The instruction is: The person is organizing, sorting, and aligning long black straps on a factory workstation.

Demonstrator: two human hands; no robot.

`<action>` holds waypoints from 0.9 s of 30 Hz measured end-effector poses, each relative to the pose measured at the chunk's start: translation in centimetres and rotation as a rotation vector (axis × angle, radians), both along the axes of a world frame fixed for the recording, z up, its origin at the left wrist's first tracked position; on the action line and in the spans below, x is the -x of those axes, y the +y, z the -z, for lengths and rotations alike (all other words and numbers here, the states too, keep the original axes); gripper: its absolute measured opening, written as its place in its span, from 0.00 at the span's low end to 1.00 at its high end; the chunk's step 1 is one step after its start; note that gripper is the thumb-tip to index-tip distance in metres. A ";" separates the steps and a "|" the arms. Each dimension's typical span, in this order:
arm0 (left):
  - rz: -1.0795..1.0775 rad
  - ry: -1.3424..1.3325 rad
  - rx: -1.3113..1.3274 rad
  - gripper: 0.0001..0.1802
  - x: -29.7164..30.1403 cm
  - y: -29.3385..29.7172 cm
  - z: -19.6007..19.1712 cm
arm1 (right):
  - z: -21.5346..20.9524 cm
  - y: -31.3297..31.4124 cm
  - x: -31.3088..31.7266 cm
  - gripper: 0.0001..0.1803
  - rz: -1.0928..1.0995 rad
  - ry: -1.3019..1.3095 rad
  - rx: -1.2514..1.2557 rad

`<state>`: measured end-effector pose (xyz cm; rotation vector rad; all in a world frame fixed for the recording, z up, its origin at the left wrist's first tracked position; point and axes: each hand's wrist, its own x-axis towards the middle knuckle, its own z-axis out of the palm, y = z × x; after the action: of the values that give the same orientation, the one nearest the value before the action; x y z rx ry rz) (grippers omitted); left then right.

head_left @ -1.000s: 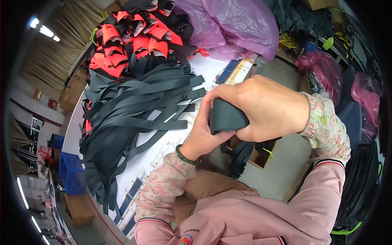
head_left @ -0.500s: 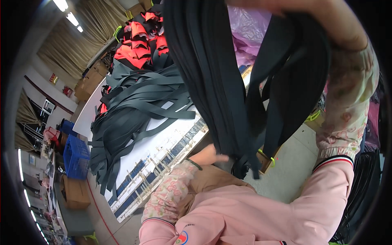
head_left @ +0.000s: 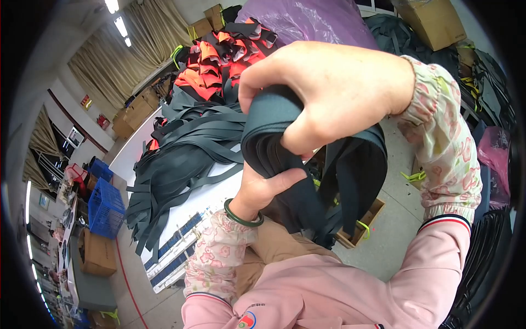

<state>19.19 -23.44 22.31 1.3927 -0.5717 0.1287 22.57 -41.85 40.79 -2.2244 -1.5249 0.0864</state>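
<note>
A thick bundle of dark grey fabric strips [head_left: 271,112] hangs in front of me, its upper part bent over into a rounded fold. My right hand [head_left: 339,85] is closed over that fold from above, thumb on the near side and fingers round the far side. Lower down, my left hand [head_left: 257,189] grips the same bundle, its thumb lying across the front; the other fingers are hidden behind the strips. To the right, part of the bundle loops over and its ends droop toward the floor. A heap of loose dark strips [head_left: 181,148] lies on the white table [head_left: 219,194] at my left.
Behind the heap are piled red and black fabric pieces [head_left: 211,66], with a large purple plastic bag [head_left: 318,22] beyond. A wooden box [head_left: 370,222] stands on the floor below the bundle. At far left are a blue crate [head_left: 104,208] and a cardboard box [head_left: 98,255].
My right hand has come down from the upper edge with the bundle, which is now folded over. My left hand, earlier beside the strips with fingers outstretched, has risen and grips them.
</note>
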 end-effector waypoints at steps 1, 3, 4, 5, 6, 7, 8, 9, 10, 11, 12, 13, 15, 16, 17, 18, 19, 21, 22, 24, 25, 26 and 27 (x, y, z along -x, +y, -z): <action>0.077 0.067 0.064 0.36 0.0 0.1 0.1 | -0.3 -0.4 0.3 0.25 0.045 0.016 0.012; 0.102 0.034 0.010 0.35 -0.2 0.1 1.0 | -0.6 -1.0 0.0 0.26 0.036 -0.041 0.006; 0.076 0.045 -0.065 0.40 0.2 0.0 1.6 | -0.7 -1.2 -0.3 0.26 -0.010 -0.045 -0.040; 0.050 0.056 -0.140 0.45 0.5 -0.1 2.1 | -0.8 -1.3 -0.5 0.26 -0.056 -0.048 -0.086; 0.064 0.043 -0.173 0.50 0.6 -0.1 2.5 | -1.1 -1.5 -0.4 0.26 -0.039 0.000 -0.092; 0.064 0.041 -0.176 0.50 0.8 0.0 2.9 | -1.6 -1.6 0.0 0.26 -0.038 -0.003 -0.095; 0.059 0.073 -0.168 0.49 1.0 0.1 3.3 | -2.0 -1.8 0.4 0.25 -0.025 0.061 -0.119; 0.052 0.109 -0.158 0.47 1.2 0.3 3.8 | -2.3 -1.8 0.7 0.25 -0.013 0.128 -0.141; -0.014 0.127 -0.155 0.34 1.5 0.7 4.2 | -2.6 -1.7 0.8 0.29 0.031 0.161 -0.091; -0.017 0.128 -0.157 0.34 1.7 1.0 4.3 | -3.3 -1.7 1.3 0.29 0.028 0.162 -0.092; -0.126 0.142 -0.153 0.30 2.2 1.5 4.1 | -4.6 -1.2 2.3 0.28 0.097 0.147 -0.024; -0.207 0.151 -0.144 0.26 2.3 1.3 3.8 | -5.4 -1.3 3.0 0.28 0.194 0.128 0.048; -0.199 0.142 -0.104 0.22 2.4 0.8 3.1 | -5.6 -1.9 2.7 0.28 0.159 0.132 0.022; -0.190 0.079 -0.167 0.21 2.3 0.5 3.1 | -5.6 -2.2 2.5 0.28 0.118 0.137 -0.005; -0.177 0.017 -0.229 0.21 2.3 0.2 3.1 | -5.6 -2.4 2.4 0.28 0.117 0.137 -0.004; -0.189 0.028 -0.360 0.23 2.5 0.3 3.5 | -5.6 -2.5 2.4 0.28 0.104 0.145 -0.046; -0.199 0.029 -0.361 0.23 2.6 0.2 4.3 | -5.6 -2.4 2.4 0.28 0.093 0.152 -0.086; -0.232 0.075 -0.290 0.15 2.4 -0.3 6.9 | -5.8 -2.4 2.6 0.29 0.084 0.166 -0.164; -0.213 0.064 -0.337 0.20 2.2 0.0 8.7 | -6.0 -2.6 2.8 0.29 0.085 0.173 -0.203; -0.234 0.123 -0.309 0.24 2.7 0.7 11.9 | -6.6 -3.6 3.0 0.30 0.070 0.353 -0.259; -0.257 0.180 -0.281 0.28 3.1 0.9 13.4 | -6.4 -4.3 2.4 0.31 0.096 0.266 -0.340; -0.288 0.166 -0.256 0.28 3.5 1.6 14.7 | -6.3 -4.8 2.1 0.31 0.087 0.266 -0.331; -0.294 0.168 -0.247 0.28 4.2 2.2 14.7 | -6.1 -5.1 1.8 0.32 0.111 0.245 -0.357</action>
<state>14.99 -21.26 7.58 1.7061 -0.2456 0.1796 20.78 -46.97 46.88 -1.9297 -1.1804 0.0461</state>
